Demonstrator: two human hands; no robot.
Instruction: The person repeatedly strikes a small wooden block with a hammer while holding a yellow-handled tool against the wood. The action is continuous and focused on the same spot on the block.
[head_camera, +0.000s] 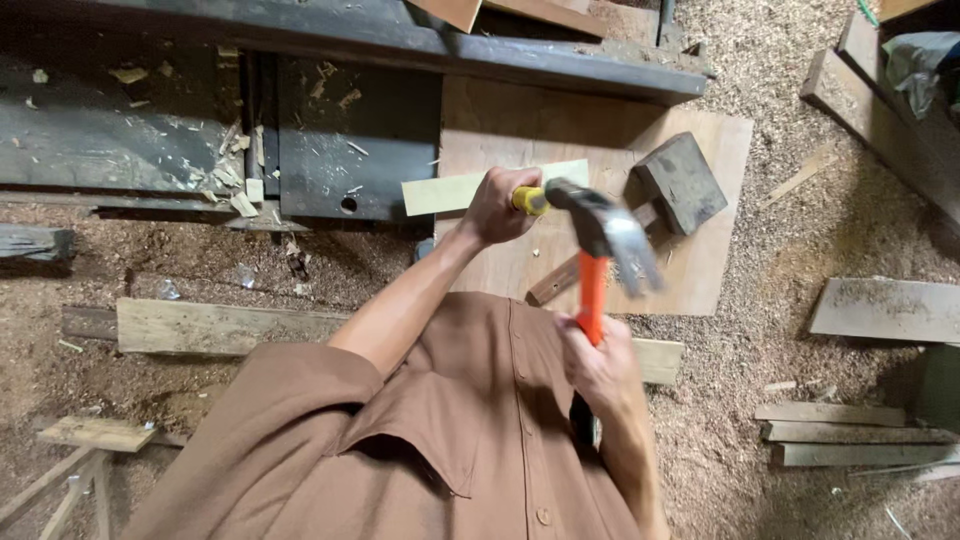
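1. Sawdust and wood shavings cover the floor (760, 350) of a workshop, with loose planks lying about.
2. Far left of both grips sits a dark metal machine bed (200, 130), littered with chips.
3. Left hand (497, 205) is closed in a fist around a yellow-handled tool (530, 200), likely a chisel, its tip hidden.
4. Just behind that fist lies a pale wood strip (450, 192) on a plywood sheet (560, 130).
5. Right hand (600, 365) clenches the orange handle of a hammer (600, 250), its blurred steel head raised beside the left fist.
6. Right of the hammer head rests a dark wooden block (682, 180).
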